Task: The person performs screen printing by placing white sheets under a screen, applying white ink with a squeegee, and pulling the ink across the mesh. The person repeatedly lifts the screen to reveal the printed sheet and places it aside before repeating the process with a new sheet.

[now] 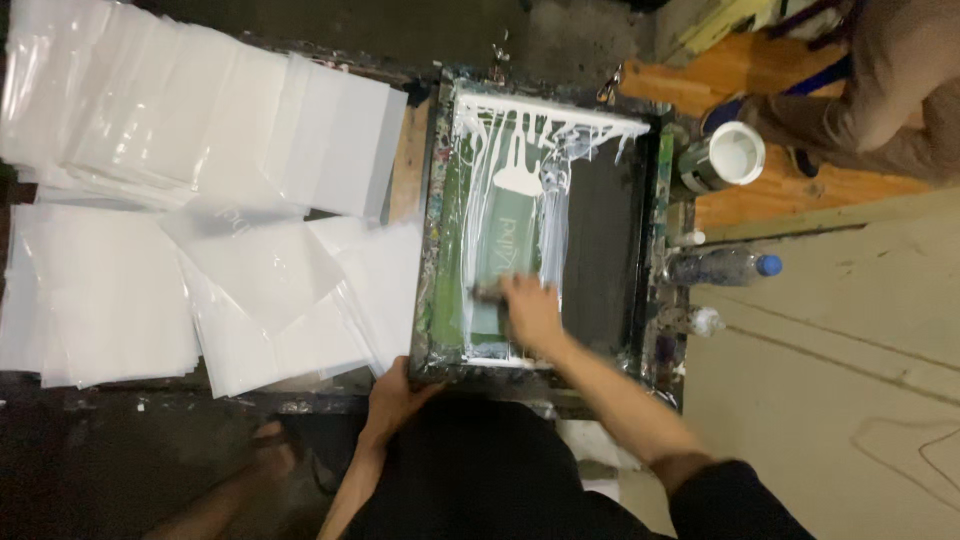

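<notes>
Ink, white and runny, streaks the dark-framed green mesh printing screen (540, 230) beyond the right hand (530, 312), which presses a blurred squeegee (492, 293). Left hand (392, 398) clamps the near frame corner; slipping there could smear the print.

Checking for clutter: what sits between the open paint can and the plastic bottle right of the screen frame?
Head view: bare wooden board between paint can and bottle.

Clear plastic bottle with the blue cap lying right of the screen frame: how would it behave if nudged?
The clear plastic bottle with the blue cap lies on its side, so it probably rolls. It looks light, likely easy to shift. Paint smears nearby suggest it may be slippery.
</notes>
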